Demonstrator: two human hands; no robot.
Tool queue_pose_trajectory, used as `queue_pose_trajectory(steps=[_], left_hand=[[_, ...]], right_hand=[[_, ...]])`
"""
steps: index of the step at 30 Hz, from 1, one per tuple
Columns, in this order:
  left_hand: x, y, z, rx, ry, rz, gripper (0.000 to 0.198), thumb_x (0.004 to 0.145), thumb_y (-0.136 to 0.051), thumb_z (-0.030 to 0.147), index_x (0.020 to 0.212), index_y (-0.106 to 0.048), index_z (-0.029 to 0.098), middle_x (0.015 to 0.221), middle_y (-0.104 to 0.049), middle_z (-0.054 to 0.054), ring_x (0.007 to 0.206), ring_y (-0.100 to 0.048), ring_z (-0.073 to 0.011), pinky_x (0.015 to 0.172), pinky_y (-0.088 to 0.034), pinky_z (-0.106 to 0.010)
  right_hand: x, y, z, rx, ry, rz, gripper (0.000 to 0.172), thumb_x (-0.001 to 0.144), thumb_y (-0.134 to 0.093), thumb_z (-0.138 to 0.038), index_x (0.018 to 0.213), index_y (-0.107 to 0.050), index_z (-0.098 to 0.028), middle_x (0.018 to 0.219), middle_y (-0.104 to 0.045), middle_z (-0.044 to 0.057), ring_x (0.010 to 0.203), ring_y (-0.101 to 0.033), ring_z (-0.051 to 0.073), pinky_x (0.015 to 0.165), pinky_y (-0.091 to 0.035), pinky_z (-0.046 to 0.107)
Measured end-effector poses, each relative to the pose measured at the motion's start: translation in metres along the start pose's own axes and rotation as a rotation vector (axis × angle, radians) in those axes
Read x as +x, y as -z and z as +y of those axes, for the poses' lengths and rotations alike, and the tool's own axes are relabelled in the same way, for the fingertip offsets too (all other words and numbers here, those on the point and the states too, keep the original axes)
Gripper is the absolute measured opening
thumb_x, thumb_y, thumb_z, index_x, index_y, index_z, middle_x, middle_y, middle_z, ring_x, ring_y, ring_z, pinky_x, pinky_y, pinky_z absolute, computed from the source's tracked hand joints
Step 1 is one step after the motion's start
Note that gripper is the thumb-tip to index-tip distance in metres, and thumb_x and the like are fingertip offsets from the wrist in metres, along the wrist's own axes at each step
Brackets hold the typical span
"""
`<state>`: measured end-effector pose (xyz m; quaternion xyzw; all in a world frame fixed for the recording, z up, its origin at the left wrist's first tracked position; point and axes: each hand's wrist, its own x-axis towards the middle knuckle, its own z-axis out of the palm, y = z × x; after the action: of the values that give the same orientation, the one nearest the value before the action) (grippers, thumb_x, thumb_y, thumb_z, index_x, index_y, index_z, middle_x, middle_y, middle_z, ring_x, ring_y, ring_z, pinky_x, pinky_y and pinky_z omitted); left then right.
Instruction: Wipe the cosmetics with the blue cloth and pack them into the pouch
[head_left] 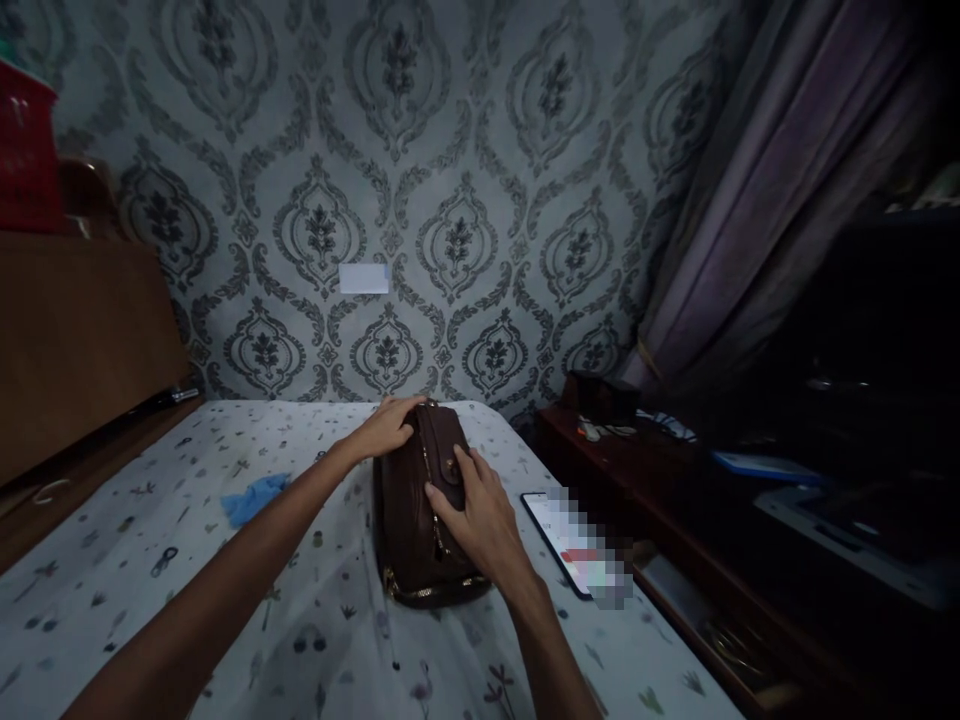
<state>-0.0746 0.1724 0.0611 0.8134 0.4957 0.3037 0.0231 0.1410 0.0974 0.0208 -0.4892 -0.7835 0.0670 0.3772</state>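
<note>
A dark brown leather bag with gold zips stands on a bed covered by a white patterned sheet. My left hand is curled over the bag's far top end, gripping it. My right hand rests on the bag's right side near the zip, fingers pressed against the leather around a small gold fitting.
A lit phone lies on the sheet right of the bag. A blue cloth lies to the left. A wooden headboard rises at left, a dark wooden side table with small items at right, curtain behind it.
</note>
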Motion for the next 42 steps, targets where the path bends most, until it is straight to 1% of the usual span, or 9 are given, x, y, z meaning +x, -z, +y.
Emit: queue_pose_trajectory(steps=[5,12,17,20,23,26,32,37,42], left_hand=[[0.002,0.001,0.000,0.030,0.013,0.003,0.054,0.074,-0.048,0.011,0.126,-0.060,0.011,0.123,-0.065,-0.015,0.120,-0.054,-0.0293,0.111,-0.038,-0.048],[0.005,0.000,-0.004,0.034,0.032,0.025,0.046,0.072,-0.050,0.010,0.116,-0.063,0.015,0.115,-0.065,-0.011,0.112,-0.057,-0.0281,0.105,-0.044,-0.044],[0.006,-0.002,-0.006,0.027,0.040,0.036,0.044,0.071,-0.050,0.010,0.112,-0.064,0.014,0.112,-0.065,-0.012,0.111,-0.056,-0.0286,0.105,-0.043,-0.045],[0.006,-0.003,-0.008,0.017,0.045,0.041,0.046,0.070,-0.050,0.010,0.113,-0.064,0.014,0.112,-0.063,-0.012,0.111,-0.055,-0.0290,0.104,-0.043,-0.045],[0.006,-0.003,-0.010,0.002,0.047,0.041,0.047,0.070,-0.049,0.010,0.114,-0.064,0.015,0.110,-0.063,-0.011,0.109,-0.055,-0.0285,0.103,-0.044,-0.045],[0.006,-0.002,-0.012,-0.016,0.045,0.036,0.048,0.068,-0.049,0.011,0.113,-0.065,0.016,0.108,-0.062,-0.010,0.108,-0.055,-0.0282,0.102,-0.044,-0.044],[0.004,0.003,-0.014,-0.064,0.034,0.032,0.052,0.067,-0.047,0.011,0.117,-0.058,0.016,0.106,-0.061,-0.008,0.106,-0.055,-0.0260,0.101,-0.044,-0.042],[0.001,0.009,-0.011,-0.089,0.036,0.031,0.034,0.065,-0.046,0.012,0.097,-0.057,0.018,0.100,-0.061,-0.006,0.101,-0.056,-0.0251,0.095,-0.046,-0.041],[0.001,0.010,-0.006,-0.110,0.035,0.035,0.031,0.065,-0.046,0.013,0.093,-0.055,0.019,0.100,-0.061,-0.005,0.100,-0.055,-0.0251,0.094,-0.046,-0.041]], right_hand=[[0.000,0.002,-0.002,0.010,0.003,-0.018,0.067,0.085,-0.059,-0.044,0.143,-0.050,-0.012,0.148,-0.050,0.021,0.134,-0.049,0.037,0.111,-0.041,0.054],[-0.001,0.004,-0.001,0.003,0.027,-0.033,0.065,0.086,-0.058,-0.043,0.144,-0.047,-0.015,0.148,-0.050,0.017,0.136,-0.048,0.035,0.112,-0.041,0.051],[0.002,0.014,-0.010,-0.021,-0.006,-0.138,0.071,0.088,-0.056,-0.052,0.145,-0.045,-0.010,0.148,-0.049,0.020,0.139,-0.045,0.036,0.113,-0.038,0.049],[0.005,0.021,-0.019,-0.045,-0.050,-0.190,0.079,0.087,-0.056,-0.060,0.147,-0.042,-0.011,0.154,-0.042,0.021,0.143,-0.039,0.037,0.114,-0.037,0.051],[0.009,0.027,-0.026,-0.071,-0.079,-0.267,0.087,0.086,-0.058,-0.062,0.153,-0.035,-0.011,0.161,-0.031,0.021,0.147,-0.032,0.039,0.117,-0.032,0.052],[0.012,0.029,-0.025,-0.062,-0.060,-0.313,0.086,0.088,-0.056,-0.060,0.155,-0.031,-0.011,0.162,-0.028,0.019,0.150,-0.028,0.036,0.121,-0.026,0.050],[0.012,0.026,-0.017,-0.040,-0.009,-0.304,0.080,0.091,-0.051,-0.058,0.155,-0.030,-0.013,0.162,-0.030,0.018,0.150,-0.028,0.034,0.120,-0.027,0.050],[0.013,0.025,-0.016,-0.052,-0.003,-0.309,0.082,0.091,-0.051,-0.058,0.157,-0.026,-0.016,0.163,-0.029,0.017,0.151,-0.026,0.034,0.119,-0.028,0.050],[0.012,0.024,-0.016,-0.065,-0.004,-0.282,0.080,0.091,-0.052,-0.059,0.156,-0.029,-0.020,0.162,-0.031,0.016,0.149,-0.031,0.034,0.116,-0.031,0.051]])
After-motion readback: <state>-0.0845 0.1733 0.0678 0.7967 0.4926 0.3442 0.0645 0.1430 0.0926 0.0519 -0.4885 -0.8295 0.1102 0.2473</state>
